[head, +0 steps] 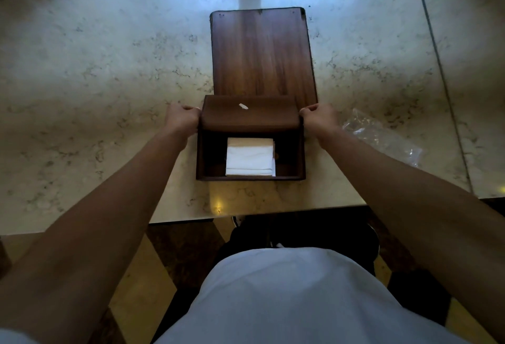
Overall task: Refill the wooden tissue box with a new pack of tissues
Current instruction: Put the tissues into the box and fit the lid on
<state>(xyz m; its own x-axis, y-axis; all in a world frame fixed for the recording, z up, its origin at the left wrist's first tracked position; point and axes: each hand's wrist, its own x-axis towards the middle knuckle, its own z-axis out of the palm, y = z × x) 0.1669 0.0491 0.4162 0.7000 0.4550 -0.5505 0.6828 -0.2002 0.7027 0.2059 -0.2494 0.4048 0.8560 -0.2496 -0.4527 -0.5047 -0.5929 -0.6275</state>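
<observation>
A dark wooden tissue box [203,152] lies near the table's front edge with its open side facing me. A white stack of tissues [250,158] sits inside it. Across the far part of the box lies a dark wooden panel [250,118] with a small white scrap on it. My left hand [182,117] grips the panel's left end and my right hand [318,117] grips its right end.
A larger flat wooden board [262,51] lies on the marble table [95,84] just behind the box. A crumpled clear plastic wrapper [382,136] lies to the right of my right hand. The table's front edge is close below the box.
</observation>
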